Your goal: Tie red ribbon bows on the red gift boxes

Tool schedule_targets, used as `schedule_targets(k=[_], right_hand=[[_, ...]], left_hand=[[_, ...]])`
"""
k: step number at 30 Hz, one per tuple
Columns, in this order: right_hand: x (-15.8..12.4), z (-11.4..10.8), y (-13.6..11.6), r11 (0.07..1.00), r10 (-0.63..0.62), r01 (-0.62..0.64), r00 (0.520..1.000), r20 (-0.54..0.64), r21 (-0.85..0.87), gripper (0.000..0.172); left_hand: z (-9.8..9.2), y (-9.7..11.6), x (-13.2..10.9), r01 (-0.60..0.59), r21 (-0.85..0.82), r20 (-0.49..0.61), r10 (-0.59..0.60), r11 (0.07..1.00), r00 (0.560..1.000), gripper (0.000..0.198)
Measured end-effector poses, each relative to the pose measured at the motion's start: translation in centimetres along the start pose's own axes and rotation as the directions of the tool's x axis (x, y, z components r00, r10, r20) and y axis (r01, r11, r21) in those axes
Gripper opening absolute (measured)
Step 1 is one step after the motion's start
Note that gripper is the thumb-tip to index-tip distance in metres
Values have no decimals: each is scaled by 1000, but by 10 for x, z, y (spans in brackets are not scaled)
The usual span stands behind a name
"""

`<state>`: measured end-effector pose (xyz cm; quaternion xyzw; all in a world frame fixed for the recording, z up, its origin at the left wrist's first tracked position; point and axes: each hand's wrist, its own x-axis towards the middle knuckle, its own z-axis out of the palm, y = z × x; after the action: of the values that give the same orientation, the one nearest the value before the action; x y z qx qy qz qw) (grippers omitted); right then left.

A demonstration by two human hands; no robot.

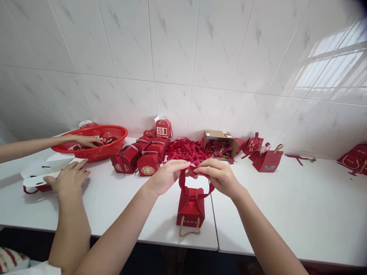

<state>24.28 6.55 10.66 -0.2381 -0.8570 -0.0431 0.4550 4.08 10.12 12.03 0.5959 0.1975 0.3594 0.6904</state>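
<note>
A small red gift box (pixel 191 206) with a gold rope handle stands upright near the table's front edge. From its top a dark red ribbon (pixel 183 184) rises in a loop to both my hands. My left hand (pixel 171 175) pinches the ribbon on the left side, its fingertips close to those of the other hand. My right hand (pixel 219 175) grips the ribbon on the right, fingers bent over it. Where the fingertips meet, the exact shape of the ribbon is partly hidden.
A heap of red ribbons (pixel 187 149) lies behind my hands, beside an open cardboard box (pixel 219 135). Several filled red boxes (pixel 148 164) stand at left. A co-worker's hands reach into a red basket (pixel 94 154) and onto a flat carton (pixel 36 178). Another red box (pixel 267 161) is at right.
</note>
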Motion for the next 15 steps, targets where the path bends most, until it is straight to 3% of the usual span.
schedule_targets(k=[3, 5, 6, 9, 10, 12, 15], right_hand=[[-2, 1, -1, 992, -33, 29, 999, -31, -124, 30], [-3, 4, -4, 993, -4, -5, 997, -79, -114, 29], [-4, 5, -6, 995, 24, -35, 993, -112, -93, 29], [-14, 10, -14, 986, 154, -166, 958, -243, -30, 31], [-21, 11, -17, 974, 211, -225, 933, -291, -13, 31], [-41, 10, -22, 931, 345, -365, 859, -378, 18, 28], [-94, 2, -26, 789, 572, -612, 697, -431, 58, 16]], left_hand=[[1, 1, -5, -42, 185, 19, 40, 982, 999, 29], [5, 1, -13, -106, 448, -9, 123, 888, 992, 28], [8, 0, -18, -138, 600, -29, 194, 788, 981, 27], [14, -5, -35, -152, 920, -17, 426, 361, 905, 25], [13, -9, -41, -120, 961, -13, 472, 249, 881, 27], [3, -19, -55, 10, 991, -77, 520, 132, 851, 30], [-28, -43, -84, 318, 936, -350, 498, 152, 793, 38]])
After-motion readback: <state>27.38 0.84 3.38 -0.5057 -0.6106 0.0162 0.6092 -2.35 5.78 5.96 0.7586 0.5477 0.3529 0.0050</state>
